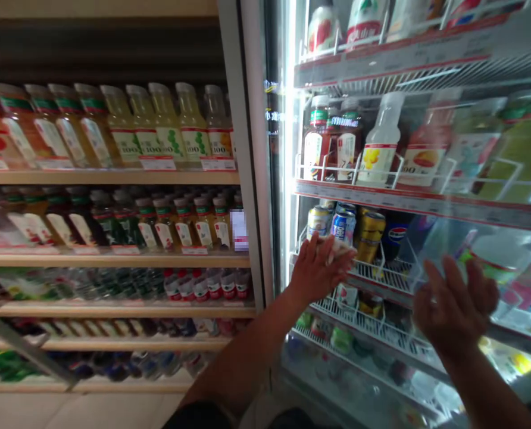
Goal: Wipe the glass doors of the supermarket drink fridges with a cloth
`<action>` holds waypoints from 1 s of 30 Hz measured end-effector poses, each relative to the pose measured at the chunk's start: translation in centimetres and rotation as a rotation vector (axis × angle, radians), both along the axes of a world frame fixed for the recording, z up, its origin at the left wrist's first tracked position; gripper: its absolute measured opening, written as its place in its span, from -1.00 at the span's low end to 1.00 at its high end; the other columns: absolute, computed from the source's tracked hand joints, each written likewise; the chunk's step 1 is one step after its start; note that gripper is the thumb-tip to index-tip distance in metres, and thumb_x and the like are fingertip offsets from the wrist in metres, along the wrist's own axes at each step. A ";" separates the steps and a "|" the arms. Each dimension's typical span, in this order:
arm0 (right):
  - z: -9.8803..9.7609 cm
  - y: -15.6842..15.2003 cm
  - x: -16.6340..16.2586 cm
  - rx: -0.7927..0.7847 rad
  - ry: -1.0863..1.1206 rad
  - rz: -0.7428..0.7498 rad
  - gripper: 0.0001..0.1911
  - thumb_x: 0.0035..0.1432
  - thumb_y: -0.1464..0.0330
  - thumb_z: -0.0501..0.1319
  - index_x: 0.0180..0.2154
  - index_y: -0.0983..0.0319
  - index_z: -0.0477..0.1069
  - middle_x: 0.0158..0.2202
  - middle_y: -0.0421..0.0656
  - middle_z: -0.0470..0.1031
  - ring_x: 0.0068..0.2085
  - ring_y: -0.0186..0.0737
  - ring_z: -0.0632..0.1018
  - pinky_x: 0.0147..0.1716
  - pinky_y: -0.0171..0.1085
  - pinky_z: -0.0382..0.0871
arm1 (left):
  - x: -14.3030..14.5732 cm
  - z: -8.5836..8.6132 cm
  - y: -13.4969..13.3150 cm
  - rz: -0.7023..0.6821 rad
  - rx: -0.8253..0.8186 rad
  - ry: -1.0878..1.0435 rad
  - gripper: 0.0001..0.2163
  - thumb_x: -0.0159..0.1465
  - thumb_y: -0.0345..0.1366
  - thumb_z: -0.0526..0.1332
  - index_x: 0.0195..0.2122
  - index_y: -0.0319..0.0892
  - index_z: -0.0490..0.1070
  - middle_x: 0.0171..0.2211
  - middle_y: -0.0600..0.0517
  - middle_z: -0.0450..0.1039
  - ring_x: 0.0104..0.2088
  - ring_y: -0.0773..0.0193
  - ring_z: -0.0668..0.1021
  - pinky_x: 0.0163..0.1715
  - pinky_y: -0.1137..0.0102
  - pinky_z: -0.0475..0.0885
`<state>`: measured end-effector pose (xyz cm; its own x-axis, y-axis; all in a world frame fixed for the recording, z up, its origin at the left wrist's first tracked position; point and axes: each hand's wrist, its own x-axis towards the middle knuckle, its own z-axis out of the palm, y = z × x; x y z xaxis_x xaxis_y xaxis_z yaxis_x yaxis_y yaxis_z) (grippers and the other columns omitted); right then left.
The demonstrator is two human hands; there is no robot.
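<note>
My left hand [319, 268] is stretched out at a lit drinks cooler, in front of its can shelf. Beneath its fingers lies a pale, crumpled cloth [340, 248], pressed flat under the palm side. Just behind the fingers stand a blue can [343, 225], a white and gold can [319, 221] and a golden can [371, 233]. My right hand [456, 301] is raised at the right, with fingers loosely bent and apart; I see nothing in it. A dark blue can [397, 235] stands in the cooler between the two hands.
Higher cooler shelves hold juice bottles [379, 143] behind white wire rails [448, 173]. Hazy reflections show over the lower right of the cooler. A metal frame post [247, 149] separates it from wooden shelves [113, 260] packed with bottles at the left. Pale floor [113, 411] shows below.
</note>
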<state>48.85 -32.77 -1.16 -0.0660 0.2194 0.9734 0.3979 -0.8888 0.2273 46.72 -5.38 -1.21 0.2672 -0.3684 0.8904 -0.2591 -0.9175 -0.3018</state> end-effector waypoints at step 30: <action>0.0 1.4 -1.5 0.255 0.212 0.067 -0.54 0.14 0.45 0.29 0.10 0.12 0.52 0.14 -0.12 0.49 0.30 -0.01 0.37 0.41 -0.09 0.09 | 0.2 0.4 0.0 0.035 -0.107 -0.025 -0.31 0.35 0.01 0.24 0.41 -0.16 0.10 0.45 -0.24 -0.13 0.43 -0.28 -0.07 0.35 -0.12 0.03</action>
<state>47.32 -31.40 -1.17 0.1376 -0.0312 0.9900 0.4720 -0.8767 -0.0932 46.97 -5.40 -0.84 0.2553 -0.2613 0.9309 -0.2197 -0.9533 -0.2073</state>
